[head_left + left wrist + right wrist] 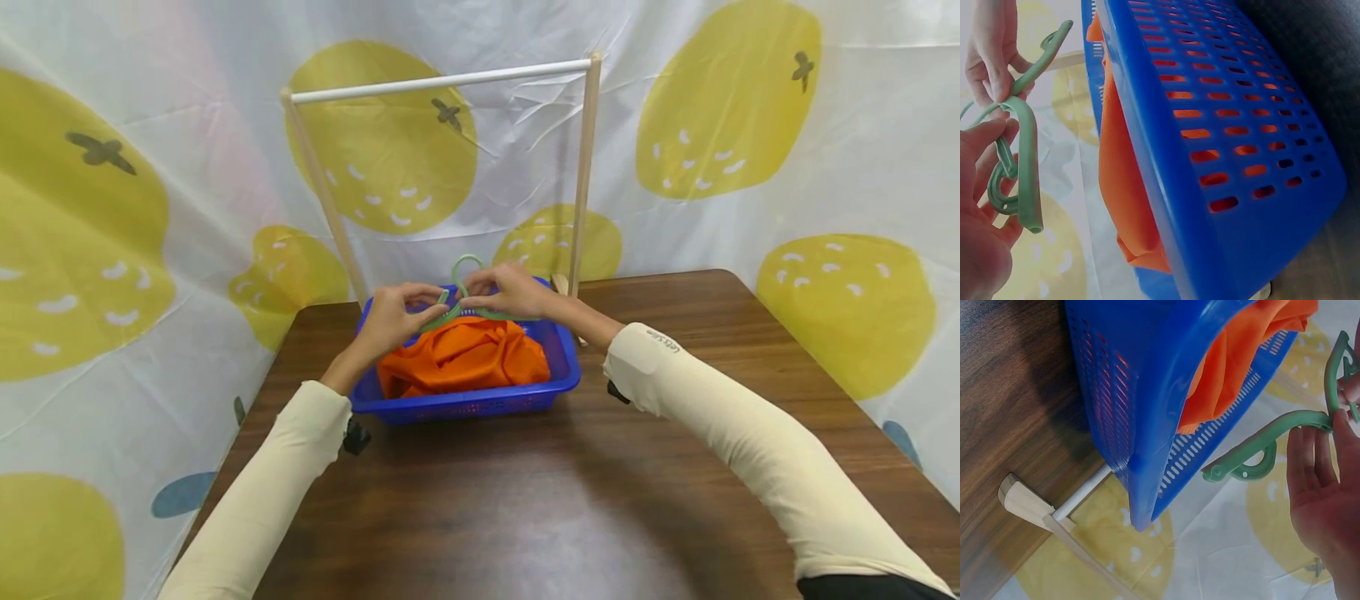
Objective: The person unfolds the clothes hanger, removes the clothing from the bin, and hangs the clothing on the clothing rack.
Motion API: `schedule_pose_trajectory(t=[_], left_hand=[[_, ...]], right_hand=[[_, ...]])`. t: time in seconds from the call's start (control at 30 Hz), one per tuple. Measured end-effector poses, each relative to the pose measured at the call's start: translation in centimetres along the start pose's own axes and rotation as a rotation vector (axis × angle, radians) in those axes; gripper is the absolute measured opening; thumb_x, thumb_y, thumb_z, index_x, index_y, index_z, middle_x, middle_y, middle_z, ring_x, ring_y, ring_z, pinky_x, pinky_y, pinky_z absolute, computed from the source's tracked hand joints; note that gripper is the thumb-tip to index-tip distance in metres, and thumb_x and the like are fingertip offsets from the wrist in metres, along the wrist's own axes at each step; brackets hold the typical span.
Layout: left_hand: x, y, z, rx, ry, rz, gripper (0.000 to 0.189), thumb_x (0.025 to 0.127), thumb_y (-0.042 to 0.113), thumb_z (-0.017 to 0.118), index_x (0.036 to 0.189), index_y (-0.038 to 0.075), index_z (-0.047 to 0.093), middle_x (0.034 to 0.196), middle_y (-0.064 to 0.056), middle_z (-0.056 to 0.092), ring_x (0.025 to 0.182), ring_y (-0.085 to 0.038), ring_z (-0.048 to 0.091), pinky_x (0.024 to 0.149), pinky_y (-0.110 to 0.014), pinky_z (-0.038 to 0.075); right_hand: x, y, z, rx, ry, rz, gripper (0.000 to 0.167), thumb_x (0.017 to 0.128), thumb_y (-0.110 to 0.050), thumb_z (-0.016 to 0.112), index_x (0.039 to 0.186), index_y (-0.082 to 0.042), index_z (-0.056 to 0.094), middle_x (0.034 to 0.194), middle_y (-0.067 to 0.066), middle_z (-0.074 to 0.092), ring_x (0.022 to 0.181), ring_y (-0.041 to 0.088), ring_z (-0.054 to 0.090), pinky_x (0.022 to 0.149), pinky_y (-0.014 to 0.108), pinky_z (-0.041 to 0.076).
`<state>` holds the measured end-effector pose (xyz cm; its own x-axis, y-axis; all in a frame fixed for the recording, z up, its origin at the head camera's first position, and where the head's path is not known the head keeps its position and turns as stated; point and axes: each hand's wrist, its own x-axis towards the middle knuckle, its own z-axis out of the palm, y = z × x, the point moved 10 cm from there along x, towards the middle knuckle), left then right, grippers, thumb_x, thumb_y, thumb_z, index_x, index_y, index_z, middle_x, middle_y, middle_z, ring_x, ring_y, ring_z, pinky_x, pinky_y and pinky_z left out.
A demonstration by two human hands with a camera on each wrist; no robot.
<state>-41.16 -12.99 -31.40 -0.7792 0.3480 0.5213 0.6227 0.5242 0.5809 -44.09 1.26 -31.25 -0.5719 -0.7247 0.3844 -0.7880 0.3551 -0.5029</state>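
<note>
A green plastic clothes hanger [495, 315] with a round hook is held above a blue basket [465, 404]. My left hand [393, 317] pinches one side of it between thumb and fingers. On the other side, close to the hook, my right hand [513, 292] grips it. One arm of the hanger [1266, 434] stretches out past the right fingers, with a small curved loop under it. In the left wrist view the other arm of the hanger [1030, 162] bends down near the left fingers. Bunched orange cloth [468, 358] lies in the basket under both hands.
Behind the basket stands a rack with a white top bar [442, 82] and wooden posts [585, 175]. One wooden foot [1025, 501] rests on the brown table [487, 500] beside the basket. A white curtain [540, 25] with yellow fruit prints hangs around the table.
</note>
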Motion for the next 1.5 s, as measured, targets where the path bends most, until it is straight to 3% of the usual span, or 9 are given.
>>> schedule_pose_trajectory(t=[0.2, 0.37, 0.47, 0.6, 0.7, 0.9, 1.07, 1.3, 1.5], left_hand=[[-0.3, 0.3, -0.8, -0.007, -0.011, -0.015, 0.029, 0.092, 0.018, 0.081, 0.117, 0.003, 0.077, 0.095, -0.012, 0.079, 0.090, -0.030, 0.077, 0.079, -0.046, 0.061], [-0.2, 0.3, -2.8, -0.037, 0.027, -0.035, 0.034, 0.093, 0.018, 0.081, 0.124, 0.007, 0.075, 0.099, -0.012, 0.079, 0.095, -0.030, 0.075, 0.077, -0.041, 0.059], [-0.4, 0.4, -4.3, -0.041, 0.063, -0.029, 0.035, 0.092, 0.016, 0.082, 0.124, 0.007, 0.075, 0.098, -0.014, 0.079, 0.096, -0.032, 0.075, 0.085, -0.042, 0.059], [-0.9, 0.2, -6.1, -0.039, 0.103, -0.035, 0.033, 0.091, 0.015, 0.082, 0.123, 0.009, 0.076, 0.099, -0.014, 0.079, 0.097, -0.033, 0.075, 0.071, -0.024, 0.055], [-1.3, -0.1, -7.3, -0.054, 0.129, -0.033, 0.032, 0.090, 0.013, 0.083, 0.121, 0.008, 0.076, 0.104, -0.015, 0.079, 0.098, -0.034, 0.073, 0.072, -0.018, 0.051], [-2.3, -0.8, -9.2, -0.029, 0.179, -0.011, 0.026, 0.086, 0.007, 0.086, 0.110, 0.005, 0.078, 0.102, -0.014, 0.079, 0.097, -0.016, 0.071, 0.086, -0.021, 0.049], [-3.4, -1.9, -9.7, -0.006, 0.175, -0.034, 0.021, 0.085, 0.009, 0.087, 0.105, 0.005, 0.079, 0.096, -0.012, 0.079, 0.092, 0.001, 0.068, 0.083, -0.019, 0.050], [-5.3, -3.4, -9.2, -0.028, 0.148, -0.060, 0.022, 0.086, 0.011, 0.087, 0.106, 0.005, 0.080, 0.095, -0.012, 0.079, 0.092, -0.026, 0.075, 0.083, -0.021, 0.051], [-6.3, -4.3, -8.8, 0.054, 0.139, -0.092, 0.021, 0.085, 0.016, 0.088, 0.103, 0.007, 0.081, 0.095, -0.006, 0.079, 0.094, -0.023, 0.069, 0.084, -0.025, 0.050]], right_hand=[[0.1, -0.1, 0.5, -0.018, -0.026, -0.017, 0.016, 0.099, -0.017, 0.074, 0.110, -0.007, 0.078, 0.094, 0.003, 0.079, 0.088, 0.017, 0.075, 0.083, 0.038, 0.059], [-0.2, -0.6, 0.1, -0.017, -0.020, -0.060, 0.011, 0.098, -0.015, 0.074, 0.104, -0.006, 0.077, 0.092, 0.009, 0.079, 0.083, 0.020, 0.075, 0.078, 0.041, 0.059], [-0.3, -0.6, -0.3, -0.025, -0.010, -0.071, 0.011, 0.098, -0.015, 0.075, 0.103, -0.006, 0.078, 0.091, 0.008, 0.079, 0.081, 0.019, 0.075, 0.076, 0.041, 0.059], [-0.5, 0.1, -0.7, -0.014, 0.004, -0.053, 0.011, 0.097, -0.015, 0.075, 0.103, -0.006, 0.078, 0.092, 0.008, 0.079, 0.083, 0.019, 0.075, 0.076, 0.041, 0.059], [-0.7, 0.7, -1.0, -0.003, 0.018, -0.033, 0.011, 0.097, -0.014, 0.075, 0.103, -0.006, 0.078, 0.092, 0.007, 0.079, 0.083, 0.021, 0.075, 0.073, 0.040, 0.059], [-1.1, 1.5, -1.7, -0.036, 0.049, -0.010, 0.011, 0.097, -0.016, 0.076, 0.101, -0.006, 0.078, 0.090, 0.003, 0.079, 0.082, 0.019, 0.075, 0.071, 0.036, 0.057], [-1.4, 1.7, -2.2, -0.044, 0.054, 0.002, 0.015, 0.097, -0.016, 0.076, 0.105, -0.004, 0.078, 0.092, 0.006, 0.079, 0.083, 0.019, 0.075, 0.074, 0.036, 0.058], [-1.5, 1.9, -2.9, -0.084, 0.071, 0.006, 0.019, 0.096, -0.017, 0.077, 0.107, -0.001, 0.078, 0.096, 0.007, 0.080, 0.090, 0.024, 0.076, 0.077, 0.040, 0.060], [-1.5, 2.3, -3.2, -0.106, 0.084, 0.031, 0.022, 0.096, -0.017, 0.077, 0.110, 0.000, 0.077, 0.097, 0.009, 0.080, 0.093, 0.025, 0.076, 0.082, 0.039, 0.059]])
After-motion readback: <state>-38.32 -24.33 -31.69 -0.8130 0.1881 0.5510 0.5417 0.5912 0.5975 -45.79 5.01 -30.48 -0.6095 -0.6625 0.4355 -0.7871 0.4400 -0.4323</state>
